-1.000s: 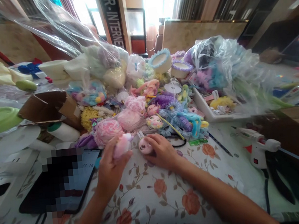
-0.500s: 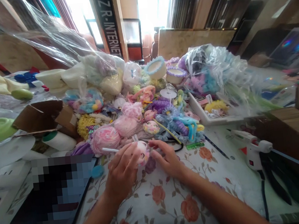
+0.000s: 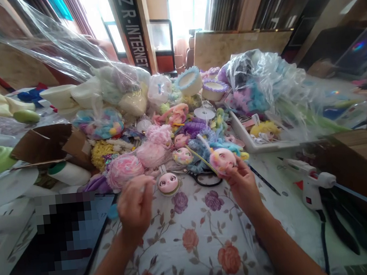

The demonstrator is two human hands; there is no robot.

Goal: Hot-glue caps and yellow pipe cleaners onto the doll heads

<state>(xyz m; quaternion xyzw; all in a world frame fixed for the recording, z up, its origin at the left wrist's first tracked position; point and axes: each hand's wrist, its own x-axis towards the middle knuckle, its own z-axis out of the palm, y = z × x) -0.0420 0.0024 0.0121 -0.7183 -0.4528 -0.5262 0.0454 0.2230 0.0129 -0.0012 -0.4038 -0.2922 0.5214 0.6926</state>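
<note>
My right hand (image 3: 244,185) is closed on a round doll face (image 3: 223,159) with pink and yellow trim, tilted, its white stick (image 3: 204,143) pointing up and left. My left hand (image 3: 136,204) hovers left of centre with its fingers curled; whatever is in them, if anything, is hidden. Between the hands a second doll face (image 3: 168,183), pink with painted eyes, lies on the flowered cloth (image 3: 202,250). Just behind it are black-handled scissors (image 3: 207,179). A doll face with colourful trim (image 3: 182,155) rests against the pile of yarn.
Pink yarn balls (image 3: 125,171) and a cardboard box (image 3: 46,144) stand at the left, above a tablet (image 3: 95,232). To the right are a white tray (image 3: 269,147), a pencil (image 3: 265,180) and a glue gun (image 3: 309,186). Plastic-wrapped bundles (image 3: 262,78) line the back.
The trimmed doll face has passed from between both hands into my right hand, which moved right and up. My left hand drew back left and curled. The plain doll face now shows on the cloth.
</note>
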